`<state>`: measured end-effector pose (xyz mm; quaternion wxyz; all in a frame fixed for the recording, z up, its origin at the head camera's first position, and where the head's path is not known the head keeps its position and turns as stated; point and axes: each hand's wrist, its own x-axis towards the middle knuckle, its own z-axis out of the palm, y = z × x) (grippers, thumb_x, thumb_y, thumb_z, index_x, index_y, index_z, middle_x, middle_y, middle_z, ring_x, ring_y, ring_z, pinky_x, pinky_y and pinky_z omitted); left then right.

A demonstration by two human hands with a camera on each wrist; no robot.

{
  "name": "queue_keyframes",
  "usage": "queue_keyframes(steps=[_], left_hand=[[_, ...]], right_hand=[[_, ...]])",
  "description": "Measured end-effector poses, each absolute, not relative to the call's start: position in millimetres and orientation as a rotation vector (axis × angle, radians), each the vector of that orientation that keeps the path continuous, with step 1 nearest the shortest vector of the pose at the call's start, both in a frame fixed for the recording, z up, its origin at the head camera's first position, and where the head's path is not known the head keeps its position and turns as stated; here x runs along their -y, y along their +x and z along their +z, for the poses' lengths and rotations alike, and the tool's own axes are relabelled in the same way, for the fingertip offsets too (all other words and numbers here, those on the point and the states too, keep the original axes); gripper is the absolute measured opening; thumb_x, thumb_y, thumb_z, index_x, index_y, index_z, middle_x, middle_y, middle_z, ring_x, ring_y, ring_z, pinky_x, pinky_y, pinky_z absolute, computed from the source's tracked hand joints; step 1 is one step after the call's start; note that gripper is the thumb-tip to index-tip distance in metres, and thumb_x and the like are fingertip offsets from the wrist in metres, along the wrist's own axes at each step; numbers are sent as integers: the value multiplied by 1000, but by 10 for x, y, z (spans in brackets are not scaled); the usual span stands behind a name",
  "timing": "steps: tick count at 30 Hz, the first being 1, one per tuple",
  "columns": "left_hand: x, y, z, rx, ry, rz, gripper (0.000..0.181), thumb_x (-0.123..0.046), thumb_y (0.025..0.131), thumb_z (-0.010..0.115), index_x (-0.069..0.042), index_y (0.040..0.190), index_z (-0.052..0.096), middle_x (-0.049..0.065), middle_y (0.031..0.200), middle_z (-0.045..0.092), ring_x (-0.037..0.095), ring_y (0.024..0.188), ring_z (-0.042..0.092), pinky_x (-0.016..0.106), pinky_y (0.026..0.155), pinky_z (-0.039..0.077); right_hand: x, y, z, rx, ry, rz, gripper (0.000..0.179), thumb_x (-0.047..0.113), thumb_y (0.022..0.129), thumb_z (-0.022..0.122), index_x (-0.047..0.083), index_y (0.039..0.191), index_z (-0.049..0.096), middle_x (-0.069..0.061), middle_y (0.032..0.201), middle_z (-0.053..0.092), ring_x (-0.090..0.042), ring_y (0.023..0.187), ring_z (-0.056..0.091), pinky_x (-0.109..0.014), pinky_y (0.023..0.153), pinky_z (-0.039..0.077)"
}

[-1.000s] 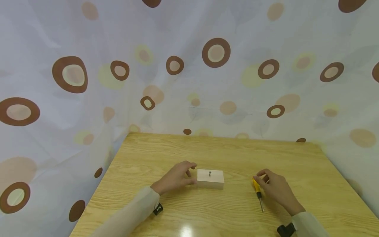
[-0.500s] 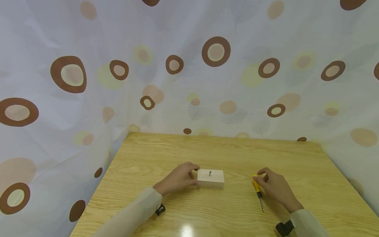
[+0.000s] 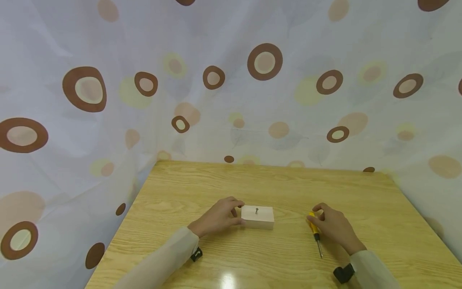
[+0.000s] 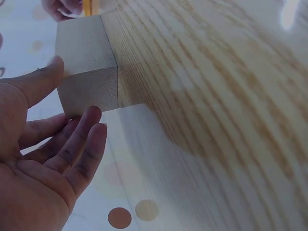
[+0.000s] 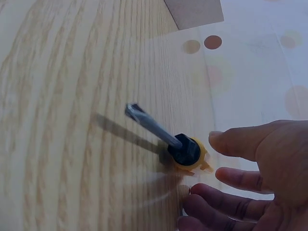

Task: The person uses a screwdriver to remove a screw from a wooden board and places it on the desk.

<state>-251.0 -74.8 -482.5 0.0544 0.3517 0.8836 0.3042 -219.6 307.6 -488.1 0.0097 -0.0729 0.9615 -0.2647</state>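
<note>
A pale wooden block lies on the table with a screw standing upright in its top. My left hand is at the block's left end, thumb on the near edge and fingers round the far side. The left wrist view shows the thumb against the block, with the other fingers loosely spread. A screwdriver with a yellow handle and black collar lies on the table, tip toward me. My right hand is beside the handle, its thumb and fingers parted around the handle's far end.
The wood-grain table carries the block and screwdriver. A white curtain with brown circles hangs behind it and at both sides. Black wrist cameras show at both sleeves.
My left hand has moved slightly right and its thumb and fingers have come onto the block's end. The right hand has shifted only slightly by the screwdriver, which stays put.
</note>
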Motion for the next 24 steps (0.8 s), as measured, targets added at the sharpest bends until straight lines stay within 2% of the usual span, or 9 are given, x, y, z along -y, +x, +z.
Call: queue_keyframes(steps=[9, 18, 24], left_hand=[[749, -2508, -4823, -2684, 1073, 929, 59, -44, 87, 64, -9, 134, 53, 2, 124, 55, 9, 90, 59, 17, 72, 48], [746, -2521, -4824, -2674, 1062, 948, 57, -41, 87, 66, -9, 133, 54, 2, 124, 55, 7, 89, 59, 17, 72, 48], [749, -2519, -4826, -2681, 1068, 942, 56, -41, 87, 67, -8, 132, 55, 3, 123, 56, 4, 87, 59, 17, 72, 48]], right_hand=[[-3077, -2229, -4871, -2981, -242, -817, 46, 37, 92, 63, 0, 119, 55, -10, 91, 68, -15, 68, 62, -34, 57, 50], [-3064, -2248, -4856, -2937, -215, -793, 52, 45, 88, 65, 3, 118, 58, -8, 97, 68, -20, 80, 64, -41, 65, 52], [-3034, -2269, -4821, -2952, -234, -733, 43, 33, 89, 66, -1, 113, 61, -10, 93, 69, -22, 77, 64, -43, 65, 52]])
